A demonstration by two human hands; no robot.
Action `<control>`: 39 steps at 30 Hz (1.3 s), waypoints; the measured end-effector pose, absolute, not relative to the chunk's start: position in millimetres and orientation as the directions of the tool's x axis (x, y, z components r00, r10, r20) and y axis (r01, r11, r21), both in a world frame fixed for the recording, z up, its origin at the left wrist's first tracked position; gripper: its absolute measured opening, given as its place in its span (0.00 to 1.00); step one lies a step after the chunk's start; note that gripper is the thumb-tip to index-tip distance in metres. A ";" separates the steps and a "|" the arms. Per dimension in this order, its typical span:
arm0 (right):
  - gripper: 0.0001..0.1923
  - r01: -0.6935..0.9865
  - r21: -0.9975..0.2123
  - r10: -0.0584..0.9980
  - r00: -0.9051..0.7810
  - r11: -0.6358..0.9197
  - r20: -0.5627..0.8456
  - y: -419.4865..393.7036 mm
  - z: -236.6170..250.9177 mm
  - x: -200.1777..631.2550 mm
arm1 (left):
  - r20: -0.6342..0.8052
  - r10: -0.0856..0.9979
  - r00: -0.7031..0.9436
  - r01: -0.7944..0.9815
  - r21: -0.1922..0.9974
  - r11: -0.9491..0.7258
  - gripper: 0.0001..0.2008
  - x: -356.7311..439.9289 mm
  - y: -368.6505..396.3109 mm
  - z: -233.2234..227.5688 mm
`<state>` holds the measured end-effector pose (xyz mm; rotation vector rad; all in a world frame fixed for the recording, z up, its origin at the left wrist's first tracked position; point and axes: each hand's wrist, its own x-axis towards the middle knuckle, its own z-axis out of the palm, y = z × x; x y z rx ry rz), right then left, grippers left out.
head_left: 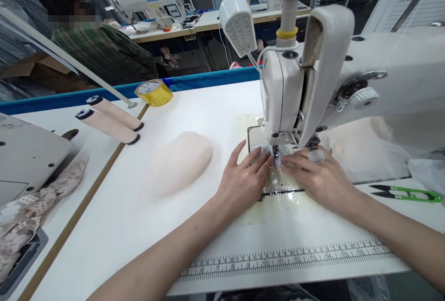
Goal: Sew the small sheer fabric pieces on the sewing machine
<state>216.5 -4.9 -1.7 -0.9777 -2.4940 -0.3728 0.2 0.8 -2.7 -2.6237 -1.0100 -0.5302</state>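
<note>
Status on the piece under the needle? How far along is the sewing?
Done: nothing finished is clearly visible; a pale pink padded piece lies aside on the white table. In hand: left hand and right hand press a small white fabric piece flat under the white sewing machine's presser foot. Left: stitches cannot be made out; green thread snips lie untouched.

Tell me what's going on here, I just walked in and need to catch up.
A person sits at a sewing machine, both hands flat on a small pale piece under the needle. The left hand and right hand press it from either side. Green thread snips lie to the right, a padded cup to the left.
</note>
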 end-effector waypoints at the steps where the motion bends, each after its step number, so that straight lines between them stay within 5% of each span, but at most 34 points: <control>1: 0.21 0.694 0.094 0.575 -0.658 0.714 0.486 -5.0 -1.5 216.4 | 0.435 0.582 0.687 0.687 -0.128 -0.716 0.16 0.1 1.0 -3.0; 14: 0.17 0.708 0.180 0.570 -0.670 0.682 0.476 0.7 -1.2 214.4 | 0.413 0.670 0.617 0.741 -0.017 -0.672 0.18 3.0 6.2 -3.5; 25: 0.19 0.735 0.054 0.652 -0.630 0.675 0.421 -1.1 -3.8 216.7 | 0.419 0.692 0.588 0.761 0.002 -0.649 0.18 0.9 3.1 -3.0; 29: 0.17 0.722 -0.197 0.725 -0.556 0.664 0.405 -2.6 -2.3 217.9 | 0.470 0.642 0.606 0.701 0.066 -0.710 0.16 0.3 -1.0 -0.4; 31: 0.13 0.611 -0.502 0.787 -0.531 0.612 0.313 -4.3 3.5 219.2 | 0.469 0.629 0.620 0.645 0.152 -0.749 0.18 0.5 -3.3 1.3; 34: 0.10 0.316 -0.909 0.768 -0.640 0.272 0.007 -6.4 14.9 222.5 | 0.429 0.650 0.627 0.503 0.414 -0.759 0.12 -1.5 -5.0 7.3; 39: 0.12 0.050 -0.993 0.708 -0.697 -0.103 -0.108 -6.2 21.7 223.6 | 0.184 0.750 0.636 0.190 0.904 -0.383 0.04 -14.7 -6.6 30.9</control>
